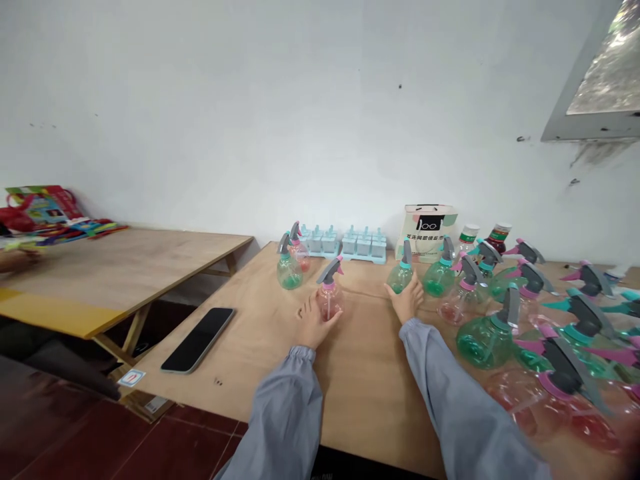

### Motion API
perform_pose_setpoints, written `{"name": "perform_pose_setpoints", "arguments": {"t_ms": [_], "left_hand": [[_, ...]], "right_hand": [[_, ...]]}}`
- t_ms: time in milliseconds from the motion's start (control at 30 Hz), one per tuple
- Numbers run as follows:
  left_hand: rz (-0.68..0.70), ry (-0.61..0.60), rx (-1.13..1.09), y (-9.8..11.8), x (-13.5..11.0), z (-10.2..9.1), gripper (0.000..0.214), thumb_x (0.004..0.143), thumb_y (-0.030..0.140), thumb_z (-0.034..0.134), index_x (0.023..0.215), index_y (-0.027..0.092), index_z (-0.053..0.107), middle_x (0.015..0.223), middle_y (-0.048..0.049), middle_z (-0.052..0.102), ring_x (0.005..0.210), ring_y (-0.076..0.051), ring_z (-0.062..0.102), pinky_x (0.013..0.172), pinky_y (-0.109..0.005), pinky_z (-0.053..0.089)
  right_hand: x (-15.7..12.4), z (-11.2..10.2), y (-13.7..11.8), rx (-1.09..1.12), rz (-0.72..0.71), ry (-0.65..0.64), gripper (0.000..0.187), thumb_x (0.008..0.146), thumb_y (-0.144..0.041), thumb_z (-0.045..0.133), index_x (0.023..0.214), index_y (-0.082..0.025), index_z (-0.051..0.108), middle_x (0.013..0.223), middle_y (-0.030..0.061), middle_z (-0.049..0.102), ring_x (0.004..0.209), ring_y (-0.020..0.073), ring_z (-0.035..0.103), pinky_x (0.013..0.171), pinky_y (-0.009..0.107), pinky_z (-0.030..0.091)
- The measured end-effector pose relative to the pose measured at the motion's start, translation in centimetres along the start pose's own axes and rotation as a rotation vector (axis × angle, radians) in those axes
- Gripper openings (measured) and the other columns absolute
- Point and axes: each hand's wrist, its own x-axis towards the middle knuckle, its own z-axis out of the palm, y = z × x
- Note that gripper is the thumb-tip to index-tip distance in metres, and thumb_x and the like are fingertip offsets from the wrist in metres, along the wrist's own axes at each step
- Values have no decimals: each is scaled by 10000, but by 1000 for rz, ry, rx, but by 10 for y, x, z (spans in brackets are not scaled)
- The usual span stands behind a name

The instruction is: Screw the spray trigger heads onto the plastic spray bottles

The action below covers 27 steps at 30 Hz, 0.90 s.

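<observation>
My left hand (316,320) is wrapped round the body of a pink spray bottle (329,297) with a grey and pink trigger head, upright on the table. To its right, my right hand (407,297) grips a green spray bottle (400,276) with a teal collar. Another green spray bottle (289,270) stands at the back left, and a pink spray bottle (299,253) is partly hidden behind it. Several more green and pink ones crowd the right side, among them a green spray bottle (484,341) near my right sleeve.
A black phone (199,340) lies on the left of the wooden table (365,387). Pale blue ice-pop moulds (363,245) and a paper bag (425,233) stand by the wall. A second table (165,267) at the left holds colourful items, with another person's hand (17,260) there.
</observation>
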Motion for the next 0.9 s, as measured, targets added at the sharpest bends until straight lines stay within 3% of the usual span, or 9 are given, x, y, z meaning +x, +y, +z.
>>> {"name": "perform_pose_setpoints", "arguments": {"t_ms": [167, 333, 400, 467, 533, 633, 767, 900], "left_hand": [[7, -26, -11, 1, 0, -3, 840, 755, 557, 701, 1425, 174, 371, 1408, -190, 537, 1307, -350, 515, 1066, -485, 355], [-23, -45, -14, 6, -1, -5, 834, 752, 547, 710, 1423, 183, 372, 1413, -186, 537, 1308, -348, 510, 1082, -504, 335], [-23, -44, -23, 9, -2, -5, 820, 746, 536, 721, 1406, 183, 386, 1401, -178, 547, 1297, -333, 517, 1077, -492, 340], [-24, -30, -11, 14, -6, -4, 811, 733, 548, 731, 1379, 174, 413, 1363, -172, 570, 1271, -325, 533, 1053, -479, 362], [-27, -5, 44, 21, -12, -2, 814, 720, 596, 727, 1353, 164, 454, 1315, -177, 591, 1229, -337, 553, 1018, -480, 386], [16, 47, 172, 38, -25, 3, 815, 745, 683, 663, 1327, 133, 517, 1235, -204, 619, 1157, -370, 576, 993, -513, 387], [151, 78, 258, 59, -46, 11, 749, 810, 660, 603, 1329, 121, 551, 1204, -213, 633, 1103, -365, 580, 998, -538, 363], [222, 0, 169, 63, -56, 19, 835, 724, 659, 693, 1356, 140, 521, 1234, -194, 618, 1120, -366, 568, 1010, -552, 355]], "right_hand": [[24, 18, 2, 5, 181, -93, 1083, 736, -677, 672, 1550, -101, 248, 1349, 301, 498, 1223, 462, 494, 1002, 578, 373], [25, 15, 7, 94, 195, -69, 1130, 681, -707, 693, 1503, -49, 286, 1342, 321, 485, 1257, 469, 460, 1038, 595, 342], [15, 11, 7, 249, 178, 0, 1143, 652, -735, 691, 1462, -26, 307, 1352, 325, 450, 1289, 459, 414, 1073, 601, 307], [-1, 7, 3, 433, 141, 67, 1034, 702, -742, 634, 1422, -64, 331, 1357, 287, 428, 1292, 407, 400, 1096, 586, 295], [-23, 3, -7, 550, 93, 70, 809, 809, -709, 533, 1371, -147, 381, 1321, 207, 458, 1231, 323, 456, 1085, 539, 346], [-55, -5, -32, 642, -58, -76, 604, 874, -632, 510, 1318, -228, 442, 1264, 117, 512, 1160, 246, 531, 1051, 469, 422], [-75, -20, -69, 721, -339, -254, 784, 776, -574, 693, 1400, -206, 391, 1378, 156, 482, 1321, 291, 457, 1124, 509, 373], [-71, -33, -84, 746, -245, -333, 707, 771, -542, 701, 1336, -195, 456, 1265, 155, 593, 1192, 284, 572, 1052, 500, 450]]}}
